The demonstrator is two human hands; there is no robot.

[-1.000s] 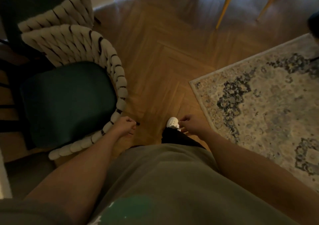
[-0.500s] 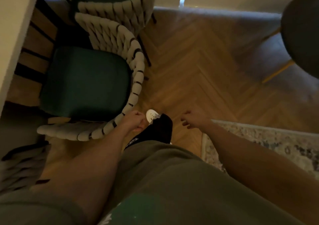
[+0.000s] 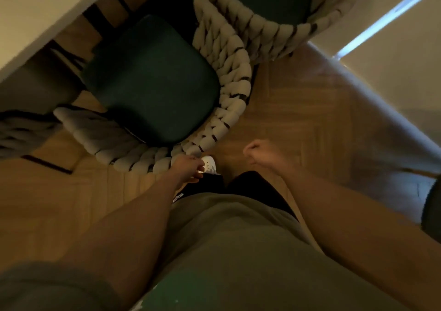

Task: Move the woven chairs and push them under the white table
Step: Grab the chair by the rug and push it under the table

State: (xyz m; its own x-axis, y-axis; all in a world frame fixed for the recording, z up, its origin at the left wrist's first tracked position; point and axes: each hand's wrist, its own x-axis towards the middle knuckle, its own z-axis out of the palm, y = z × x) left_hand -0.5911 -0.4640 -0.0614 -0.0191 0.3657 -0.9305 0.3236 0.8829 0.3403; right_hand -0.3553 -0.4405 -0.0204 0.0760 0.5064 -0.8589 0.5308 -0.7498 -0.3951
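A woven chair point(image 3: 229, 71) with a thick cream rope back and a dark green seat point(image 3: 148, 79) stands in front of me, its seat front just beneath the edge of the white table point(image 3: 35, 24) at the upper left. My left hand point(image 3: 188, 167) is at the near rim of its woven back, fingers curled on the rope. My right hand point(image 3: 260, 153) hovers over the wooden floor to the right of the chair, curled into a loose fist and holding nothing. A second woven chair point(image 3: 274, 31) stands right behind the first.
A third, greyer woven chair back point(image 3: 19, 131) shows at the left edge. My white shoe point(image 3: 210, 165) is beside the chair's back. A pale wall point(image 3: 393, 71) runs along the right, and a dark round seat point(image 3: 433, 205) sits at the right edge.
The view has swung left, so the rug is out of sight and the table edge fills the upper left. The chair's seat is closer to the table. My right hand's fingers have curled in.
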